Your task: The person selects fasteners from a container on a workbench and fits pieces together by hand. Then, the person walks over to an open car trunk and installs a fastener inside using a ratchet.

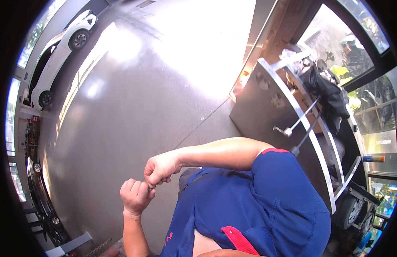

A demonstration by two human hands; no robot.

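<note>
Both my hands are held close together in front of me, above the grey floor. My left hand (136, 196) is closed, its fingers curled tight, with the forearm coming up from the lower edge. Just above and to the right of it, my right hand (161, 167) is also closed, its fingertips meeting the left hand's thumb side. A small dark bit (150, 188) shows at the left hand's finger and thumb, too small to name. Whatever else the fingers may hold is hidden. My right arm stretches across from a blue sleeve (288, 184) with red trim.
At my right stands a dark cabinet (267, 107) with a curved pale metal frame (299, 115) and black cloth (325, 90) on it. A car wheel (353, 210) lies beyond. At the left are a white car (57, 55) and a dark car (46, 205). Strong light falls ahead.
</note>
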